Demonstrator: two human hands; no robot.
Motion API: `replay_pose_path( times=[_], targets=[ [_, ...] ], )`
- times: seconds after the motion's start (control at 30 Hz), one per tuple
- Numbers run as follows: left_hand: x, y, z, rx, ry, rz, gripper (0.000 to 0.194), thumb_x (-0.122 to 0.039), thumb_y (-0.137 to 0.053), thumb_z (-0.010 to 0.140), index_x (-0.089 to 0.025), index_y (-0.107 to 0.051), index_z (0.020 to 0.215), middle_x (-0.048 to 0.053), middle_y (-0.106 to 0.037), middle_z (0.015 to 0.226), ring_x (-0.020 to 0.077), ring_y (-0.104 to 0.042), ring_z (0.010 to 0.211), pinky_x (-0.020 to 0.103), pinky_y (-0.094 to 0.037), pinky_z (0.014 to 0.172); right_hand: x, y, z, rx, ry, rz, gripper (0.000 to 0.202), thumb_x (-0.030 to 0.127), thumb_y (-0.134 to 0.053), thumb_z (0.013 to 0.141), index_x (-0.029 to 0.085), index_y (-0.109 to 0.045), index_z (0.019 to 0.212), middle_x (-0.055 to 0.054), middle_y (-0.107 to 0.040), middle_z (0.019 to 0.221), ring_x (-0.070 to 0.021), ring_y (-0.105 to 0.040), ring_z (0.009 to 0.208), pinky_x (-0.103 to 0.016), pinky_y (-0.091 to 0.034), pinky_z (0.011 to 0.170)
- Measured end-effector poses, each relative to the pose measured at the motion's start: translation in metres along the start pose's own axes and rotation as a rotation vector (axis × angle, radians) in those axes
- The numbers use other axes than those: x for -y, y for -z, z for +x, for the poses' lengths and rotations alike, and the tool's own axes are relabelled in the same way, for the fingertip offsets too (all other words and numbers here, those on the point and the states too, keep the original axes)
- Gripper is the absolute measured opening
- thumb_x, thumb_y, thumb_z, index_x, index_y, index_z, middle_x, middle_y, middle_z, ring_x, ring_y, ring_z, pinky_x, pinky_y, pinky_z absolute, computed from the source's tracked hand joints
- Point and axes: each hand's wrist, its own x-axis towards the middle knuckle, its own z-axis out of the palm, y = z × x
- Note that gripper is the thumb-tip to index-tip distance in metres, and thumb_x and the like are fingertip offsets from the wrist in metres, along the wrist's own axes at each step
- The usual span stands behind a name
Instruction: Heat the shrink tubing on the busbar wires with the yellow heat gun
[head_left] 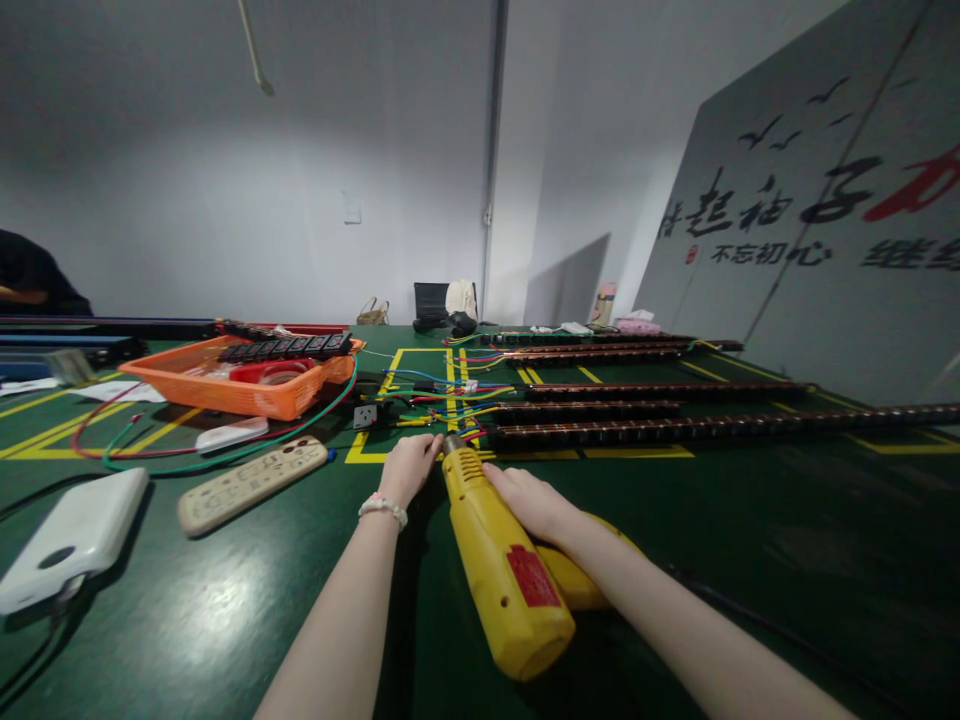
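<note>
A yellow heat gun (491, 550) lies on the green table, its metal nozzle pointing away from me and its handle to the right, partly under my right forearm. My left hand (409, 470), with a light bracelet at the wrist, is just left of the nozzle. Its fingers are closed together near the tip; whatever they pinch is too small to make out. My right hand (529, 500) is against the right side of the gun's barrel, fingers curled and partly hidden by it. Thin coloured wires (472, 434) run just past the nozzle to a dark strip (637, 428).
Several dark strips with wire ends extend right. An orange basket (285, 395) holding black parts stands left, near a beige power strip (255, 485) and a white power bank (75, 535). Loose cables cross the left side. A person's dark sleeve (37, 275) shows far left.
</note>
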Motion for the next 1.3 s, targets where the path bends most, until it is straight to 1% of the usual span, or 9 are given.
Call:
replay_pose_path(
  times=[0.07, 0.2, 0.3, 0.4, 0.6, 0.83, 1.0, 1.2, 1.3],
  targets=[
    [0.0, 0.001, 0.0, 0.001, -0.005, 0.008, 0.043, -0.044, -0.031, 0.09, -0.021, -0.063, 0.074, 0.009, -0.068, 0.081, 0.0176, -0.058, 0.074, 0.025, -0.03, 0.059, 0.0, 0.0, -0.001, 0.001, 0.012, 0.003, 0.06, 0.051, -0.013, 0.094, 0.018, -0.057, 0.118, -0.014, -0.063, 0.107, -0.0281, -0.059, 0.097, -0.035, -0.041, 0.08],
    [-0.001, 0.001, -0.002, 0.007, 0.006, 0.024, 0.043, -0.044, -0.031, 0.091, -0.021, -0.064, 0.076, 0.009, -0.068, 0.083, 0.0178, -0.059, 0.075, 0.025, -0.029, 0.057, -0.002, 0.0, -0.001, -0.014, -0.011, 0.057, 0.067, 0.055, -0.013, 0.093, 0.015, -0.063, 0.107, -0.016, -0.064, 0.105, -0.0279, -0.06, 0.095, -0.034, -0.041, 0.08],
    [-0.001, 0.0, -0.003, 0.008, 0.0, 0.031, 0.043, -0.045, -0.031, 0.09, -0.021, -0.064, 0.075, 0.009, -0.068, 0.082, 0.0177, -0.058, 0.074, 0.025, -0.029, 0.057, -0.006, -0.001, 0.001, -0.016, 0.015, 0.046, 0.063, 0.054, -0.014, 0.093, 0.017, -0.06, 0.114, -0.014, -0.065, 0.105, -0.0264, -0.06, 0.094, -0.033, -0.041, 0.079],
    [-0.001, -0.001, -0.002, -0.004, -0.012, 0.03, 0.043, -0.045, -0.032, 0.09, -0.021, -0.062, 0.071, 0.007, -0.067, 0.078, 0.0167, -0.056, 0.069, 0.025, -0.029, 0.057, -0.012, 0.0, 0.002, -0.006, 0.016, 0.036, 0.065, 0.056, -0.012, 0.093, 0.018, -0.059, 0.116, -0.014, -0.064, 0.105, -0.0268, -0.059, 0.095, -0.034, -0.04, 0.08],
    [0.001, -0.003, -0.002, -0.04, -0.038, 0.028, 0.044, -0.046, -0.033, 0.089, -0.02, -0.059, 0.065, 0.005, -0.064, 0.069, 0.0146, -0.051, 0.062, 0.025, -0.025, 0.054, -0.031, 0.008, 0.001, -0.035, -0.064, 0.053, 0.069, 0.058, -0.012, 0.092, 0.014, -0.064, 0.107, -0.015, -0.065, 0.105, -0.026, -0.06, 0.094, -0.032, -0.042, 0.078],
    [0.003, -0.005, 0.0, -0.051, -0.049, 0.021, 0.044, -0.046, -0.033, 0.089, -0.02, -0.059, 0.064, 0.004, -0.063, 0.066, 0.0141, -0.051, 0.061, 0.025, -0.025, 0.055, -0.056, 0.013, 0.003, -0.064, -0.046, 0.033, 0.055, 0.052, -0.023, 0.094, 0.017, -0.059, 0.117, -0.013, -0.065, 0.107, -0.0249, -0.059, 0.095, -0.03, -0.041, 0.079],
    [0.002, -0.004, -0.001, -0.048, -0.052, 0.008, 0.045, -0.046, -0.033, 0.088, -0.019, -0.058, 0.063, 0.004, -0.062, 0.066, 0.0133, -0.049, 0.059, 0.025, -0.024, 0.054, -0.054, 0.013, 0.001, -0.07, -0.048, -0.003, 0.06, 0.05, -0.015, 0.095, 0.016, -0.057, 0.12, -0.015, -0.064, 0.106, -0.0256, -0.06, 0.093, -0.031, -0.042, 0.077],
    [0.002, -0.004, -0.001, -0.054, -0.035, -0.001, 0.043, -0.044, -0.034, 0.088, -0.019, -0.058, 0.061, 0.004, -0.062, 0.065, 0.0133, -0.048, 0.058, 0.025, -0.022, 0.052, -0.049, 0.016, -0.001, -0.044, -0.01, -0.067, 0.053, 0.04, -0.016, 0.096, 0.017, -0.051, 0.128, -0.015, -0.063, 0.108, -0.0265, -0.058, 0.096, -0.032, -0.04, 0.079],
    [0.003, -0.005, 0.0, -0.057, -0.028, -0.006, 0.043, -0.044, -0.035, 0.087, -0.019, -0.057, 0.06, 0.005, -0.061, 0.064, 0.0138, -0.047, 0.058, 0.025, -0.022, 0.052, -0.049, 0.015, -0.001, -0.041, -0.004, -0.121, 0.048, 0.037, -0.023, 0.095, 0.017, -0.044, 0.134, -0.016, -0.06, 0.114, -0.028, -0.055, 0.103, -0.033, -0.039, 0.083]
  ],
)
